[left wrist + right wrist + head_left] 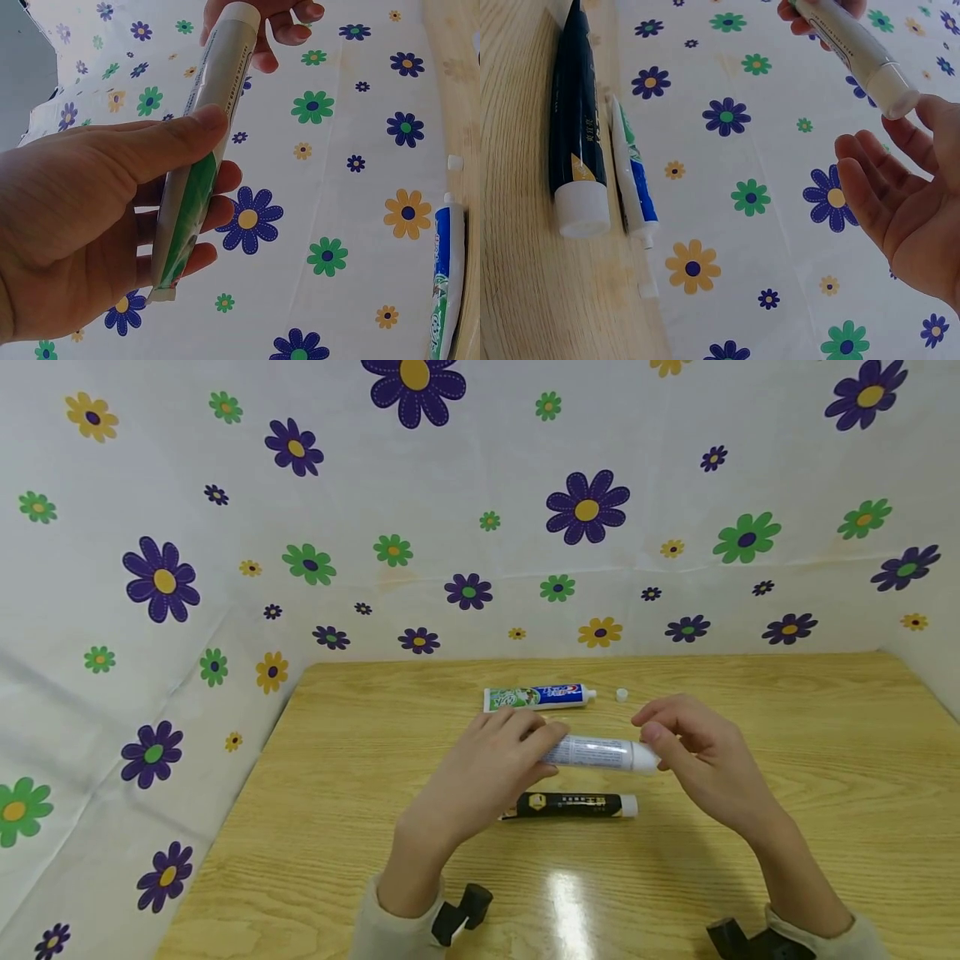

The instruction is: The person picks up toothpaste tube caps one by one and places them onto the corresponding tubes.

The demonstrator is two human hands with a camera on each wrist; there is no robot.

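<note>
My left hand (480,768) grips a silver-grey and green toothpaste tube (592,752), thumb on one face and fingers behind it, as the left wrist view shows. The tube is raised over the table, its white cap (895,90) pointing right and still on. Beside that cap is my right hand (708,768), fingers loosely bent and holding nothing; whether a fingertip touches the cap I cannot tell. On the table behind lies a blue and green toothpaste tube (536,697) with a bare nozzle, a small white cap (622,695) to its right.
Nearer me a black toothpaste tube (573,805) with a white cap lies on the wooden table (337,827), partly behind my left hand. A white cloth (510,460) printed with flowers hangs along the table's back and left sides.
</note>
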